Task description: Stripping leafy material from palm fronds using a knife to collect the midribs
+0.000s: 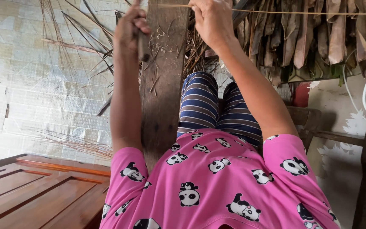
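Clenched around a dark knife handle (142, 44), the left hand (132, 27) pressed it against the wooden plank (162, 85), while the right hand (210, 19) pinched a thin leaf rib (297, 12) stretched rightward. Stripping seemed underway; the next stroke likely needed steady tension along the rib.
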